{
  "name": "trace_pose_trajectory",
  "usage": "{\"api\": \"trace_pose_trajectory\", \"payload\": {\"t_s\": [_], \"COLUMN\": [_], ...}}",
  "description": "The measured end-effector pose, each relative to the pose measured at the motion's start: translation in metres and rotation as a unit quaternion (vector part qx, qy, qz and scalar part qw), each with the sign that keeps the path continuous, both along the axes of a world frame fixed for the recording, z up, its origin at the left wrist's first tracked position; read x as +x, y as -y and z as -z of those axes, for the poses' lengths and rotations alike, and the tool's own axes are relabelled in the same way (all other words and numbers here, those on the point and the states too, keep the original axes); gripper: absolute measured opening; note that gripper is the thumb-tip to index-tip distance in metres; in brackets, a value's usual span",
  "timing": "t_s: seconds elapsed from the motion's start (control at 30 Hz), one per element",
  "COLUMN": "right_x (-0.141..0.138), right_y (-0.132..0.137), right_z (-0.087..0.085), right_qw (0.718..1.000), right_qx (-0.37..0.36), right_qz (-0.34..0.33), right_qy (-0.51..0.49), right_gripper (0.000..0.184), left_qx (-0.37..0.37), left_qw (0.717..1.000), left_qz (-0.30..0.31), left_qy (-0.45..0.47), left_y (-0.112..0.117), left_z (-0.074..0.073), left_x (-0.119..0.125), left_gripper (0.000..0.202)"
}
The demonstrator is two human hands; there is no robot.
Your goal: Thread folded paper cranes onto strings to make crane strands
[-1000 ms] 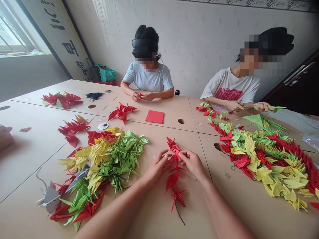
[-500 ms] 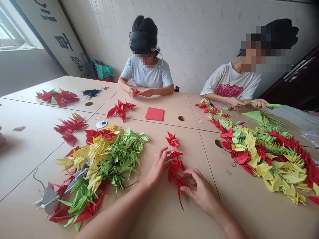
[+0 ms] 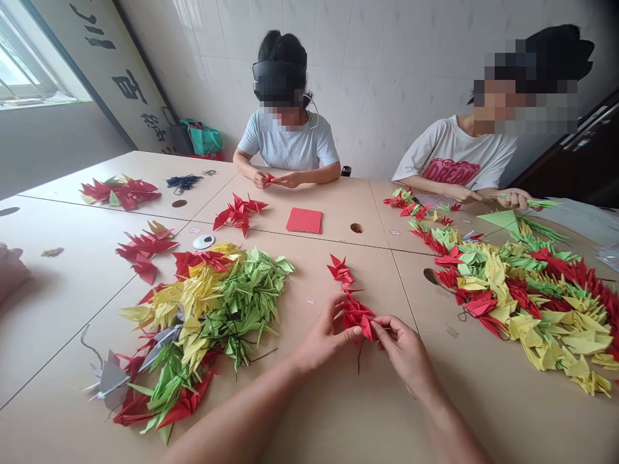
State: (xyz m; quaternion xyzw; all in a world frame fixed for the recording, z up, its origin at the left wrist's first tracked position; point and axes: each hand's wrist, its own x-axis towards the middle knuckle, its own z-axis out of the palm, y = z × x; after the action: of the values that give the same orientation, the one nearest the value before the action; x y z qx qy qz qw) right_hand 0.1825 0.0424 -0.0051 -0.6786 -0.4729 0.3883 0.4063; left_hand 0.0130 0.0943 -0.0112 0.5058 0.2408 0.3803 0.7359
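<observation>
A short string of red folded paper cranes (image 3: 358,314) runs away from me along the table, a dark thread end hanging from its near side. My left hand (image 3: 329,335) is curled round the left side of the near cranes, thumb and fingers closed on the paper. From the right, my right hand (image 3: 399,345) pinches the nearest crane between thumb and fingertips. Farther up the string, a red crane (image 3: 340,269) lies on the table beyond both hands. My fingers partly hide the middle cranes.
To the left lies a heap of yellow, green and red cranes (image 3: 207,303); a long multicoloured pile (image 3: 512,290) is at right. Beyond are red paper sheets (image 3: 304,220), loose red cranes (image 3: 239,212) and a white disc (image 3: 204,241). Two people (image 3: 290,148) work opposite, one folding red paper.
My left hand has come down and right, closing on the near cranes. My right hand has closed from a loose curve into a pinch. The near cranes are gathered closer together.
</observation>
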Motion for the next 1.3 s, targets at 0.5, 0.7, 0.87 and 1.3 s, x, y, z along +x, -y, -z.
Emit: {"api": "trace_pose_trajectory", "payload": {"t_s": [0.5, 0.7, 0.87, 1.3], "right_x": [-0.022, -0.024, -0.025, -0.013], "right_y": [-0.011, -0.009, -0.008, -0.010], "right_z": [0.012, 0.004, -0.005, -0.003], "right_qw": [0.980, 0.983, 0.988, 0.988], "right_qx": [0.097, 0.088, 0.093, 0.067], "right_qz": [0.087, 0.038, 0.024, 0.065], "right_qy": [-0.151, -0.154, -0.122, -0.121], "right_gripper": [0.028, 0.026, 0.028, 0.033], "left_qx": [0.068, -0.013, -0.052, -0.028], "left_qw": [0.983, 0.989, 0.993, 0.991], "left_qz": [-0.083, -0.064, -0.059, -0.099], "left_qy": [-0.151, -0.131, -0.089, -0.088], "left_y": [0.001, -0.003, -0.006, -0.013], "left_z": [0.002, 0.005, 0.001, -0.001], "left_x": [0.002, 0.002, 0.002, -0.004], "left_gripper": [0.056, 0.052, 0.039, 0.023]}}
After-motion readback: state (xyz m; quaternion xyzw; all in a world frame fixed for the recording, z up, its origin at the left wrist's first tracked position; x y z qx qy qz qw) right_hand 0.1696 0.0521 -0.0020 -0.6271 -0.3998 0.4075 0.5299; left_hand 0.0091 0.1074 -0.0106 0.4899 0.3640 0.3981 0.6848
